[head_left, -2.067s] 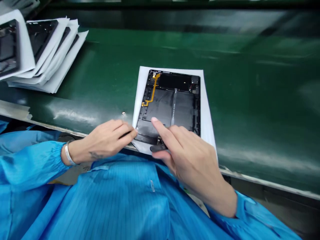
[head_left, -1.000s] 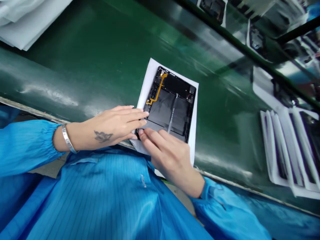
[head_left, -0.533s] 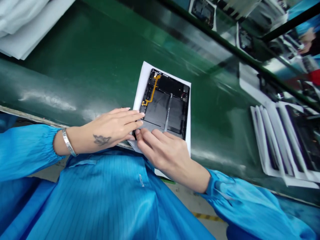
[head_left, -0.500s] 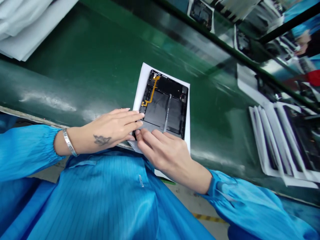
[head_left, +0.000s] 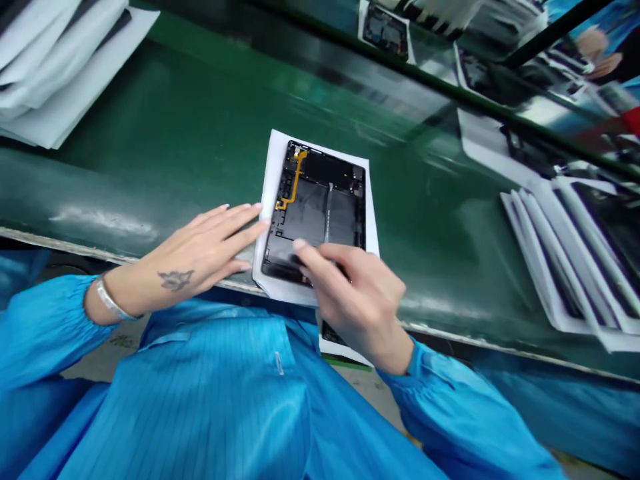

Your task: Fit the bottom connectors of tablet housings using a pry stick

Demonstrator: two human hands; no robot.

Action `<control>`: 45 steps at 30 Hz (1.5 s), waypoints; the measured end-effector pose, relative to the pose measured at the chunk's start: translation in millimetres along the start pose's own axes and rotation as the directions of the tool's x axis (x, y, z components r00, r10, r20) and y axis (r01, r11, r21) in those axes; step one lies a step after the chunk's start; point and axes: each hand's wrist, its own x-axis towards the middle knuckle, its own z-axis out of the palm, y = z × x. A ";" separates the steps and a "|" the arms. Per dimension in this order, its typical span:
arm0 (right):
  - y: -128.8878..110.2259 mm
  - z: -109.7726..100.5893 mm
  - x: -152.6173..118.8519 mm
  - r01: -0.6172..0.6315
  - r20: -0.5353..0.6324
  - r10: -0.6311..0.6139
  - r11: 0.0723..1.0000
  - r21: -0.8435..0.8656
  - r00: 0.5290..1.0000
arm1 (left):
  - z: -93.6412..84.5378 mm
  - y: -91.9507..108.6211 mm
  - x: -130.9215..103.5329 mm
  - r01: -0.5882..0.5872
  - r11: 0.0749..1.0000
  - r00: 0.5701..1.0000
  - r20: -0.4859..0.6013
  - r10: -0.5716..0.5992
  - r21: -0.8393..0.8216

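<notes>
A tablet housing (head_left: pixel 310 220) with its inside exposed lies on a white foam sheet (head_left: pixel 371 220). An orange flex cable (head_left: pixel 295 183) runs along its upper left side, and a thin grey strip crosses the dark battery area. My left hand (head_left: pixel 210 250) lies with fingers stretched out, fingertips at the sheet's left edge. Over the housing's lower right part, my right hand (head_left: pixel 355 287) is closed, its fingers curled and its thumb pointing up the housing. What those fingers hold, if anything, is hidden.
White-wrapped stacks stand on the green bench (head_left: pixel 200 120): sheets (head_left: pixel 75 73) at far left, wrapped tablets (head_left: pixel 560 260) at right. Behind a dark rail, another open tablet (head_left: pixel 385 33) lies on a sheet. A co-worker's hand (head_left: pixel 597 57) shows at upper right.
My left hand has drawn back left off the housing onto the sheet's edge. My right hand has moved right from the housing's lower left corner, uncovering it. The view has shifted slightly.
</notes>
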 end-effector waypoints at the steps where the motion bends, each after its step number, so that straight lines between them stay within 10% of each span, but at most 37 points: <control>1: -3.4 -2.0 -2.3 -0.105 -0.097 0.108 0.994 0.031 0.989 | -2.7 -1.6 -3.0 0.024 1.000 1.000 -0.005 -0.024 0.011; 6: -18.4 -10.5 -6.5 -0.355 -0.289 0.503 0.826 0.437 0.814 | -11.8 1.7 -5.3 -0.009 0.999 0.999 -0.052 0.012 0.052; 13: -25.5 8.1 -24.2 -0.141 -0.208 0.346 0.757 0.638 0.915 | -2.4 16.1 1.0 -0.200 0.976 0.972 -0.111 0.209 0.083; 21: -30.2 31.5 -37.8 0.000 -0.214 0.090 0.922 0.388 0.973 | 2.1 16.8 3.2 -0.257 0.955 0.954 -0.119 0.275 0.145; 31: -24.4 13.6 -50.3 -0.175 -0.235 0.305 0.875 0.451 0.923 | -1.6 24.8 9.9 -0.261 0.941 0.958 -0.058 0.279 0.214; 37: -17.3 12.0 -8.9 -0.280 0.007 0.399 0.633 0.721 0.917 | -7.9 41.9 23.5 -0.227 0.904 0.970 0.004 0.242 0.363; 45: -15.5 17.5 -3.1 -0.309 0.085 0.365 0.618 0.723 0.927 | -6.5 47.0 25.2 -0.213 0.896 0.970 -0.024 0.241 0.389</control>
